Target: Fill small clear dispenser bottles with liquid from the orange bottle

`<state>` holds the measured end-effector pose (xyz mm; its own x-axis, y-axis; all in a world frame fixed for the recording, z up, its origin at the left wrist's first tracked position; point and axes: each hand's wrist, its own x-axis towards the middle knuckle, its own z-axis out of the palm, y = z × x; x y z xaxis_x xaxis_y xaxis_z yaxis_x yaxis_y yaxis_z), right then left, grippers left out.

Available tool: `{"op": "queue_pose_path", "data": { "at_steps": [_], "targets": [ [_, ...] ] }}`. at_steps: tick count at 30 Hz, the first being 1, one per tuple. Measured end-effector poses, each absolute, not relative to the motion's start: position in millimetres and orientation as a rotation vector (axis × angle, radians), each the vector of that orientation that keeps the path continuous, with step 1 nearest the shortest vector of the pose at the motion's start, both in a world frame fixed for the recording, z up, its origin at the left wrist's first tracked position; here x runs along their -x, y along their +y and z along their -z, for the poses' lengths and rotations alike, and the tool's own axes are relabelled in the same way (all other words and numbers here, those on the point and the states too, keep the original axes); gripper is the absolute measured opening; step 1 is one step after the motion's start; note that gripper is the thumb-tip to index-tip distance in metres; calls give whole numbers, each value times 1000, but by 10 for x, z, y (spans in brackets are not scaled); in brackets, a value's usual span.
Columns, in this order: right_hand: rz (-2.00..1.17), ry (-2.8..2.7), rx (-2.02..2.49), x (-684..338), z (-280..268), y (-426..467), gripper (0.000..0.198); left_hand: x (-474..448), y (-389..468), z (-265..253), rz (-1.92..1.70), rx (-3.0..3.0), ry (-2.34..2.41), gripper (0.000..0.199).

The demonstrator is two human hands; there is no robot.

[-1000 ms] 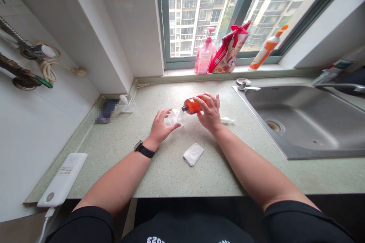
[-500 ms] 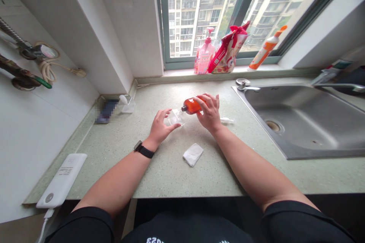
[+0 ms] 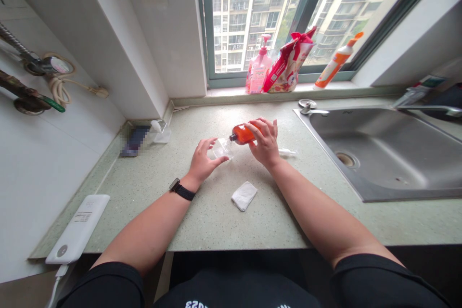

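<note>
In the head view, my right hand [image 3: 265, 142] is wrapped round a bottle of orange-red liquid [image 3: 244, 134]. The bottle lies nearly level, and its uncapped dark neck points left at a small clear plastic container [image 3: 222, 148]. My left hand [image 3: 205, 159] curves round that container, thumb below and fingers above. Bottle mouth and container mouth are close together; whether they touch, or liquid is flowing, I cannot tell. A whitish translucent piece, perhaps a pump top [image 3: 288, 153], lies behind my right wrist. Nearer me rests a folded white tissue [image 3: 244, 196].
A steel sink [image 3: 393, 154] is set into the counter on the right. Left are a blurred phone-like object [image 3: 135, 140], a clear item with a white top [image 3: 159, 132] and a white power bank [image 3: 78, 228]. A pink pump bottle [image 3: 259, 72] and other packs line the windowsill.
</note>
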<state>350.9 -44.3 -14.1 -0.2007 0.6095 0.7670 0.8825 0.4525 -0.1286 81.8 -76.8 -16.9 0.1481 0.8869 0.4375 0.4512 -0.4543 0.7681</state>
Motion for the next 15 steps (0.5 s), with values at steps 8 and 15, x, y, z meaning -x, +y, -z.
{"op": "queue_pose_path", "data": {
  "at_steps": [8,15],
  "targets": [
    [448,-1914,1255,-3509,143,-441,67,-816,-775,161,-1238,-1967,1286,81],
    [450,-1926,1273,-3505,130,-450,67,-815,-787,153,-1239,-1973,1291,80]
  ]
}}
